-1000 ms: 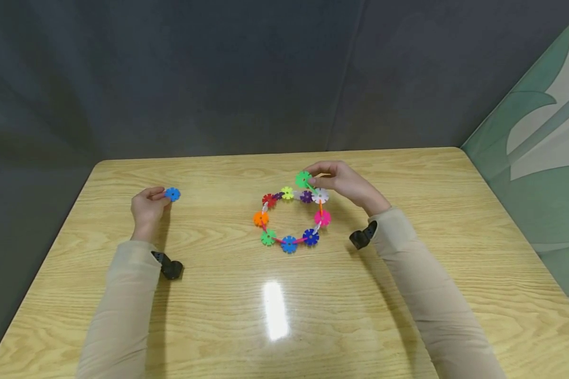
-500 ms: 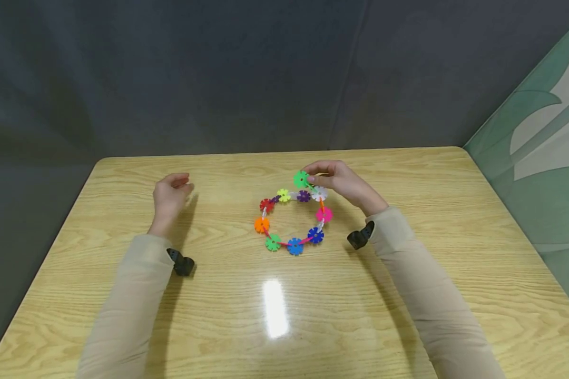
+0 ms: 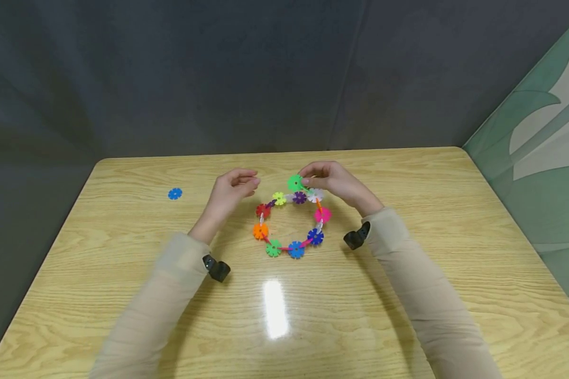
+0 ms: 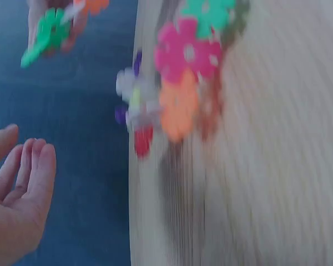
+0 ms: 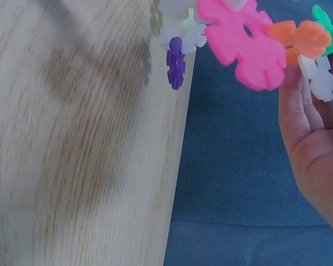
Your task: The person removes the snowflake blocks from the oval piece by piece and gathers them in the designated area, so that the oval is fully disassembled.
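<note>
A chain of colourful plastic snowflake discs lies in a loop on the table, with a pink disc (image 3: 322, 215) on its right side and an orange disc (image 3: 260, 231) on its left. My right hand (image 3: 331, 181) pinches a green disc (image 3: 294, 182) at the far side, raised above the loop and linked to a white disc (image 3: 315, 195). Just left of that green disc, my left hand (image 3: 231, 190) hovers with nothing in its fingers. In the left wrist view its fingers (image 4: 36, 174) look relaxed and apart. A single blue disc (image 3: 175, 193) lies loose at the left.
The wooden table (image 3: 384, 326) extends around the loop on all sides. A dark curtain (image 3: 227, 79) hangs beyond its far edge, and a green-and-white patterned panel (image 3: 550, 137) stands at the right. Each sleeve carries a small black camera (image 3: 219, 271).
My left hand has let go of the loose blue disc and moved right towards the loop. My right hand, still pinching the green disc, has shifted slightly left, and the loop has shifted a little.
</note>
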Demonstrator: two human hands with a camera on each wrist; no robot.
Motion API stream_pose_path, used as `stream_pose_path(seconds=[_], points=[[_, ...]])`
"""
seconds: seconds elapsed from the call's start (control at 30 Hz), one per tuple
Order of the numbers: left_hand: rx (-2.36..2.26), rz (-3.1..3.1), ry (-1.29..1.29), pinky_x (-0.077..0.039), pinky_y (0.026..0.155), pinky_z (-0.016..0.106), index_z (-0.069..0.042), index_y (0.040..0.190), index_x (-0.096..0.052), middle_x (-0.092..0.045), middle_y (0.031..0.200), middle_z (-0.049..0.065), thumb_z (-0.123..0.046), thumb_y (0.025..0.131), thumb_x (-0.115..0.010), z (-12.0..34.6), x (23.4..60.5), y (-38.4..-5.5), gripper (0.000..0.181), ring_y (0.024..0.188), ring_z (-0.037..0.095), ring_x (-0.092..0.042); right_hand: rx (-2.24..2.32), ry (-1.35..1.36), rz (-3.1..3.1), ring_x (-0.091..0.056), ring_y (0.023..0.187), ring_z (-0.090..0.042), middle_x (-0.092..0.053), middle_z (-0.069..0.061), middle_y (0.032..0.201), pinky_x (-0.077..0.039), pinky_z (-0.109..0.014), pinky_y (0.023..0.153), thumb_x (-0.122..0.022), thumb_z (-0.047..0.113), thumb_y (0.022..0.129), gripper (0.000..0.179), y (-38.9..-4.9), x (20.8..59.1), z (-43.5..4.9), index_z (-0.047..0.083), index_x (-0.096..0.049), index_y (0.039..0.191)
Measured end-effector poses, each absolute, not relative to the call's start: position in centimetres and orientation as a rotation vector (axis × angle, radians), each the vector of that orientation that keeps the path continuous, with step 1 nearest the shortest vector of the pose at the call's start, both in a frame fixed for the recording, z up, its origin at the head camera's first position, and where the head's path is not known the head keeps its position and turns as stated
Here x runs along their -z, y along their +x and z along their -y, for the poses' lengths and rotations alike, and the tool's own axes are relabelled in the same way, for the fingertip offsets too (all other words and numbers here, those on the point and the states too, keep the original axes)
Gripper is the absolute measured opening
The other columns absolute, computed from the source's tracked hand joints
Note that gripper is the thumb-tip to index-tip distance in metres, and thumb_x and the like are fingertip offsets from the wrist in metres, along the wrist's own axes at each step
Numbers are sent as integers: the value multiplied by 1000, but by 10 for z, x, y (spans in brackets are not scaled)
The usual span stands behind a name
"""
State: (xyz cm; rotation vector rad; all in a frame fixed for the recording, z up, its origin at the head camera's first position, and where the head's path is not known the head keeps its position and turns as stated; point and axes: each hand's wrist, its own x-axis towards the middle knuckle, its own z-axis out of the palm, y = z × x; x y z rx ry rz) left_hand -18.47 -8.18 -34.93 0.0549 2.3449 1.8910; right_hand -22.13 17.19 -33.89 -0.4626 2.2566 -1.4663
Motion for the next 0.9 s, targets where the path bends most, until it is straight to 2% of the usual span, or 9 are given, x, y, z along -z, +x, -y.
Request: stream_pose_path(seconds=[0.2, 0.3, 0.43, 0.57, 0.73, 0.83, 0.9], points=[[-1852, -2265, 196, -54, 95, 42, 3, 128, -55, -59, 120, 23, -17, 95, -58, 55, 348, -177, 38, 111, 39, -60, 1446, -472, -2252, -59, 92, -12, -63, 2, 99, -49, -30, 89, -57, 15, 96, 23, -221, 340, -166, 0, -61, 113], [-1851, -2230, 221, -53, 96, 46, 3, 126, -54, -59, 120, 23, -16, 94, -60, 46, 346, -174, 37, 111, 41, -60, 1448, -489, -2244, -59, 92, -12, -63, 2, 98, -49, -30, 89, -57, 14, 96, 22, -221, 340, -164, 0, -61, 112], [-1890, -2199, 208, -54, 95, 44, 5, 122, -54, -59, 115, 21, -12, 93, -61, 37, 347, -173, 34, 110, 41, -60, 1445, -511, -2234, -59, 95, -15, -64, -1, 101, -49, -36, 93, -56, 13, 96, 22, -220, 341, -161, 1, -61, 113], [-1882, -2228, 188, -56, 92, 40, 4, 121, -56, -59, 110, 18, -12, 94, -61, 33, 348, -173, 32, 108, 42, -60, 1438, -528, -2208, -59, 103, -18, -63, -7, 111, -47, -42, 100, -56, 15, 96, 25, -220, 342, -163, 2, -61, 117], [-1894, -2236, 154, -57, 91, 37, 4, 122, -56, -58, 111, 17, -12, 94, -60, 34, 351, -174, 32, 100, 31, -64, 1422, -516, -2186, -60, 107, -17, -60, -14, 124, -48, -41, 101, -52, 17, 98, 31, -222, 344, -172, 3, -58, 125], [-1921, -2235, 118, -58, 88, 30, 3, 123, -56, -58, 107, 13, -12, 94, -60, 36, 353, -175, 33, 94, 21, -64, 1386, -478, -2180, -62, 101, -13, -62, -12, 121, -50, -42, 99, -54, 17, 97, 31, -223, 346, -177, 2, -58, 124], [-1939, -2231, 104, -58, 87, 29, 3, 122, -56, -59, 103, 11, -11, 94, -60, 36, 354, -175, 32, 93, 22, -64, 1358, -462, -2177, -62, 97, -11, -63, -8, 116, -51, -42, 99, -56, 16, 96, 31, -224, 347, -179, 2, -59, 123]])
